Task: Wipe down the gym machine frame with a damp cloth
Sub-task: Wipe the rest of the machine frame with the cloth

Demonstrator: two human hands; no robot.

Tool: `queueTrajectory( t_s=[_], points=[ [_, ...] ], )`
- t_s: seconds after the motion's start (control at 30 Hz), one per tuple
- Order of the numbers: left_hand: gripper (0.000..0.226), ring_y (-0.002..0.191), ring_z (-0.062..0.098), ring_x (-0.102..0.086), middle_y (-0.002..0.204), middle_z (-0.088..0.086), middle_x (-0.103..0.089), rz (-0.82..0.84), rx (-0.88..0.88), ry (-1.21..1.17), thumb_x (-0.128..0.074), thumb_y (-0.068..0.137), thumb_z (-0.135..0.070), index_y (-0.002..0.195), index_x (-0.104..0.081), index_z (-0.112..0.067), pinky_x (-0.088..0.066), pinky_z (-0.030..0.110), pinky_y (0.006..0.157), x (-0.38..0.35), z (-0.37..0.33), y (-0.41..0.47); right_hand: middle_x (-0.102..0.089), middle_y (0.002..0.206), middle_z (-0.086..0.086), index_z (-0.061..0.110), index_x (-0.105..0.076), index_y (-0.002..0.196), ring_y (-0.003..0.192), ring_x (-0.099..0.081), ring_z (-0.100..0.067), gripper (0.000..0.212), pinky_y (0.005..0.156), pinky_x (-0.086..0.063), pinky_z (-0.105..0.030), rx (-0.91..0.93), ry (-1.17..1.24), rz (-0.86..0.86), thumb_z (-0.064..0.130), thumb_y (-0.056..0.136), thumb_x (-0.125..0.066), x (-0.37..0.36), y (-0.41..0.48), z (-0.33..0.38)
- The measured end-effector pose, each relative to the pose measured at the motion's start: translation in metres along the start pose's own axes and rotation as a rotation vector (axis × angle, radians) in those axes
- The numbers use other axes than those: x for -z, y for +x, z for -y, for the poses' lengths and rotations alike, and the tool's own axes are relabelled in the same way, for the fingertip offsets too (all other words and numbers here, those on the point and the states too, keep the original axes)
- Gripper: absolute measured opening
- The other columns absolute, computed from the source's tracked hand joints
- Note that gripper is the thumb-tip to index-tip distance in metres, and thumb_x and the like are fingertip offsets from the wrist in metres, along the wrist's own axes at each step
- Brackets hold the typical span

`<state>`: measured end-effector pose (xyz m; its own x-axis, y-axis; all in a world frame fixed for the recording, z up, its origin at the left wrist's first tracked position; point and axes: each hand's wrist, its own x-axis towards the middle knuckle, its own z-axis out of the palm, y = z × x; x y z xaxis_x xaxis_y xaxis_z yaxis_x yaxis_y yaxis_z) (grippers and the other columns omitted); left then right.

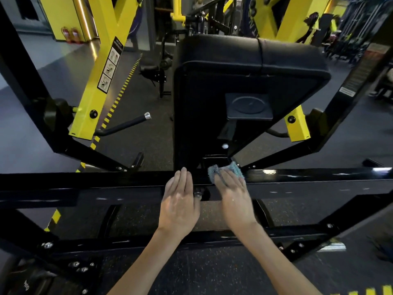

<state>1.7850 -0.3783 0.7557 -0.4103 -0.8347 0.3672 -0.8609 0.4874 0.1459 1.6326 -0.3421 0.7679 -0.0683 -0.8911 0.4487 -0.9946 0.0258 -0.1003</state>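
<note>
Cloth (234,169) sits under your right hand (234,199), flat fingers pressing it to the bar (85,180); your left hand (180,201) rests flat beside it. Sticker (110,64) text is unreadable.

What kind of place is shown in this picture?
Most likely a gym: a black padded seat, a black-and-yellow machine frame and a speckled rubber floor all suggest it.

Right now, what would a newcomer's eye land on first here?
The right hand presses a blue cloth onto the glossy black crossbar at lower centre, the left hand flat beside it. Behind, a large black pad fills the middle, flanked by bright yellow posts.
</note>
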Motion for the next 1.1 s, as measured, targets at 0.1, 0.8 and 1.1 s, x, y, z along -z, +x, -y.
queueTrajectory(
  t_s=[0.1, 0.8, 1.1],
  points=[
    [0.062, 0.142, 0.029, -0.040, 0.151, 0.021, -0.042, 0.001, 0.039, 0.000, -0.060, 0.092, -0.025, 0.144, -0.043, 0.006, -0.022, 0.035, 0.119, -0.005, -0.020, 0.005, -0.065, 0.120, -0.020, -0.002, -0.067, 0.114, 0.116, -0.061, -0.037, 0.059, 0.100, -0.046, -0.053, -0.060, -0.026, -0.028, -0.015, 0.058, -0.079, 0.012, -0.010, -0.058],
    [0.064, 0.136, 0.035, -0.047, 0.146, 0.026, -0.047, 0.016, 0.104, 0.057, -0.037, 0.090, -0.030, 0.139, -0.047, 0.010, -0.024, 0.042, 0.115, -0.018, -0.073, 0.013, -0.060, 0.131, -0.019, 0.000, -0.062, 0.125, 0.127, -0.054, -0.036, 0.073, 0.107, -0.041, -0.056, -0.033, -0.006, 0.074, -0.010, 0.055, -0.080, 0.019, -0.022, -0.108],
    [0.063, 0.132, 0.036, -0.051, 0.141, 0.027, -0.051, 0.019, 0.049, 0.052, -0.063, 0.086, -0.024, 0.136, -0.050, 0.012, -0.033, 0.043, 0.112, -0.021, -0.081, 0.014, -0.060, 0.126, -0.017, 0.002, -0.065, 0.118, 0.123, -0.054, -0.036, 0.051, 0.102, -0.044, -0.055, -0.060, 0.015, 0.047, -0.005, 0.068, -0.072, 0.014, -0.014, -0.080]
  ],
)
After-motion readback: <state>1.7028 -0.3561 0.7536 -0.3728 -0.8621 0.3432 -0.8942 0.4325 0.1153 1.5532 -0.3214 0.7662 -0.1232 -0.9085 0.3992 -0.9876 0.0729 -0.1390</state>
